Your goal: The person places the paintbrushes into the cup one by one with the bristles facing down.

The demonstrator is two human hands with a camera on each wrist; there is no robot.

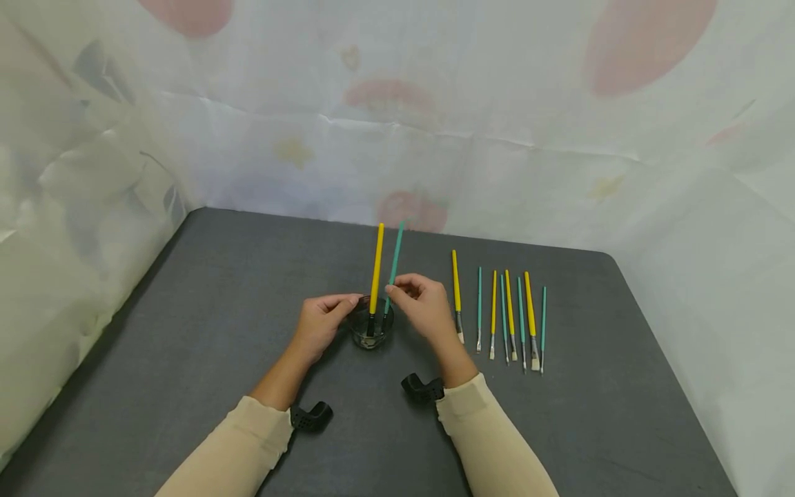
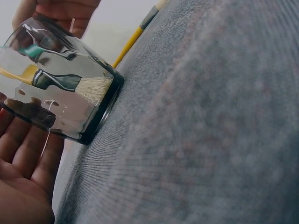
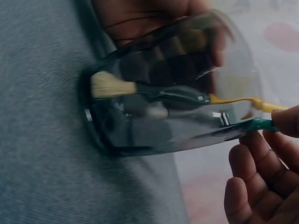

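Observation:
A small clear glass [image 1: 369, 330] stands on the grey table [image 1: 217, 290]. A yellow-handled brush [image 1: 376, 269] stands in it, bristles down [image 2: 93, 88]. My left hand [image 1: 348, 304] holds the glass from the left, thumb at the rim, palm [image 2: 23, 163] beside its wall. My right hand [image 1: 397, 286] pinches a teal-handled brush [image 1: 394, 259] whose lower end is inside the glass [image 3: 173, 112]. In the right wrist view the teal brush [image 3: 254, 123] runs from my fingertips [image 3: 285, 121] into the glass beside the yellow brush [image 3: 112, 86].
Several yellow and teal brushes [image 1: 503, 310] lie in a row on the table right of my right hand; one yellow brush [image 2: 133, 39] shows beyond the glass. A pale patterned cloth [image 1: 435, 124] walls the table at the back and sides.

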